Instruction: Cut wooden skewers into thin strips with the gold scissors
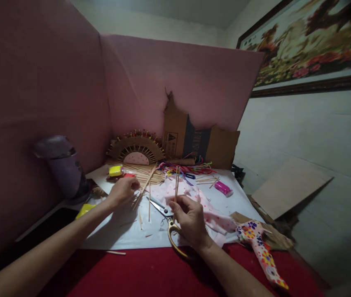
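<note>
My right hand (190,214) is closed around a couple of thin wooden sticks (176,181), which stand upright from its fingers. Just under and beside it lie scissors (175,235) with gold handles, blades spread and pointing up and left. My left hand (123,190) has its fingers curled together beside a pile of long wooden sticks (144,175); whatever they may pinch is hidden. A red piece (129,175) shows right behind that hand. Pink dotted cloth (194,196) is spread beyond the right hand. More loose sticks (149,202) lie between both hands.
Behind stand a cardboard fan shape (135,144) edged with sticks and a torn cardboard sheet (178,140). Yellow (115,170) and magenta packets (223,189) lie on the white sheet (116,235). A purple container (66,173) stands left, a flowered glue gun-like object (263,251) right.
</note>
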### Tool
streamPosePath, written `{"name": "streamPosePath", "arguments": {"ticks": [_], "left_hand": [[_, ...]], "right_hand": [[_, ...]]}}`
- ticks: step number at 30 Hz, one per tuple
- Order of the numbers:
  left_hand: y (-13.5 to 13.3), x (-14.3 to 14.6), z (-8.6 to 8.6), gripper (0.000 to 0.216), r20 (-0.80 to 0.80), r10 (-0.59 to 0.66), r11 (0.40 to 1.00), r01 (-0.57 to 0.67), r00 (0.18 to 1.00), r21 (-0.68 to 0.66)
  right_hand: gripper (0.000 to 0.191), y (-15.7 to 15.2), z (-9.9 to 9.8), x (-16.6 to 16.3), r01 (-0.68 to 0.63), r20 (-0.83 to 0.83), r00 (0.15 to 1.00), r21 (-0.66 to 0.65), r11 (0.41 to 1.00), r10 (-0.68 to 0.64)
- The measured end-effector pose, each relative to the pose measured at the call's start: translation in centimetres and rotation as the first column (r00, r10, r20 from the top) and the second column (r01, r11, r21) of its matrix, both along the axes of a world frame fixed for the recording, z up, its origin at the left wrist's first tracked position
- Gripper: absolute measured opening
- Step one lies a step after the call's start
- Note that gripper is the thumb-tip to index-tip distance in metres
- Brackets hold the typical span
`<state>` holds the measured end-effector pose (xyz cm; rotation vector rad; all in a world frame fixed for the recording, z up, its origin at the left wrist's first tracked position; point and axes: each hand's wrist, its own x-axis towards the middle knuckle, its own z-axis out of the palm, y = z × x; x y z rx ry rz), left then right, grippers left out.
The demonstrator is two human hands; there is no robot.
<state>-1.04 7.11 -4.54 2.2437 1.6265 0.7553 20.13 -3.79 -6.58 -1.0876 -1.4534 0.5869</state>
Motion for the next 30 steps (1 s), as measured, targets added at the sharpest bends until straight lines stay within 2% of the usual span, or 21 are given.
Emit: {"name": "streamPosePath", "arguments": {"ticks": [3, 5, 9, 13, 15, 17, 19, 21, 25, 27, 30], "left_hand": [[-0.7, 0.0, -0.5, 0.029, -0.122, 0.037, 0.993, -0.05, 0.992, -0.107], [-1.1, 0.4, -0.8, 0.028, -0.142, 0.061, 0.984, -0.084, 0.988, -0.16], [-1.1, 1.1, -0.9, 0.025, -0.067, 0.093, 0.976, -0.104, 0.993, -0.191], [-1.1, 1.5, -0.5, 0.027, 0.048, 0.088, 0.967, -0.074, 0.995, -0.243], [-1.6, 1.5, -0.1, 0.03, 0.112, 0.096, 0.956, -0.06, 0.989, -0.286], [-2.3, 1.4, 0.4, 0.032, 0.233, 0.105, 0.918, -0.004, 0.967, -0.396], [-3.2, 0.9, 0.9, 0.03, 0.406, 0.115, 0.839, 0.13, 0.907, -0.528], [-4.1, 0.1, 1.3, 0.023, 0.547, 0.152, 0.756, 0.26, 0.823, -0.6], [-5.6, -2.0, 1.2, 0.018, 0.623, 0.27, 0.668, 0.324, 0.734, -0.671], [-6.2, -2.5, 1.0, 0.022, 0.654, 0.288, 0.674, 0.337, 0.699, -0.657], [-6.9, -2.0, 1.1, 0.025, 0.743, 0.245, 0.75, 0.364, 0.623, -0.553]], "right_hand": [[0.018, 0.0, 0.0, -0.3, -0.093, -0.118, 0.99, -0.108, 0.99, 0.08], [0.023, 0.1, 0.0, -0.4, -0.167, -0.212, 0.969, -0.162, 0.973, 0.131], [0.031, 0.3, 0.0, -0.3, -0.329, -0.368, 0.901, -0.235, 0.915, 0.23], [0.034, 0.4, 0.0, -0.1, -0.413, -0.423, 0.862, -0.27, 0.87, 0.279], [0.036, 0.4, 0.1, 0.0, -0.422, -0.425, 0.86, -0.284, 0.861, 0.282], [0.037, 0.4, 0.0, 0.0, -0.414, -0.415, 0.868, -0.296, 0.861, 0.275], [0.037, 0.5, -0.1, -0.1, -0.39, -0.394, 0.883, -0.318, 0.864, 0.254], [0.036, 0.6, -0.4, -0.1, -0.363, -0.368, 0.901, -0.35, 0.864, 0.229], [0.036, 0.8, -0.9, 0.0, -0.286, -0.316, 0.934, -0.375, 0.882, 0.168], [0.035, 0.9, -0.9, 0.0, -0.257, -0.308, 0.94, -0.363, 0.895, 0.145], [0.032, 0.8, -0.6, -0.2, -0.249, -0.317, 0.937, -0.31, 0.917, 0.147]]}}
